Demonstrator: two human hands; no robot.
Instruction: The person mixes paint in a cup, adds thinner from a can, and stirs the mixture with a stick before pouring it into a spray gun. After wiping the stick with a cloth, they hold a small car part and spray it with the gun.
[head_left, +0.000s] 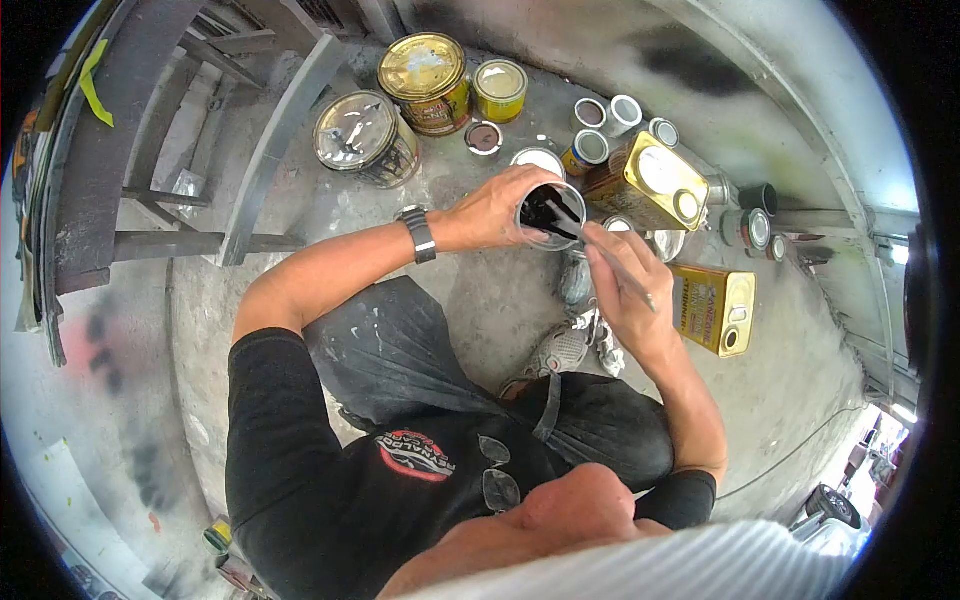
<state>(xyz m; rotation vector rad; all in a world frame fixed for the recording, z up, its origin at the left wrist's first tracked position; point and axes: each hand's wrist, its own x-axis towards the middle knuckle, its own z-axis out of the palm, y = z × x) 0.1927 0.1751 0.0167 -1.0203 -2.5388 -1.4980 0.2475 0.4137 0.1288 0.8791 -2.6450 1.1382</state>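
My left hand [492,212], with a watch on its wrist, is wrapped round a clear plastic cup [552,243]. Dark, nearly black paint [545,208] coats the inside of the cup. A thin stirring stick [632,277] is pinched in my right hand [630,285]; its lower end reaches over the rim into the paint. Both hands are close together above the floor, in front of my knees. My fingers hide part of the cup's wall, and the tip of the stick is hard to make out in the dark paint.
Large paint cans [425,75] and a paint-smeared can [367,135] stand at the back. Several small tins [590,147] and a yellow rectangular can [650,175] are beyond the cup. A thinner can [715,310] is at right. A grey wooden frame [270,150] stands at left.
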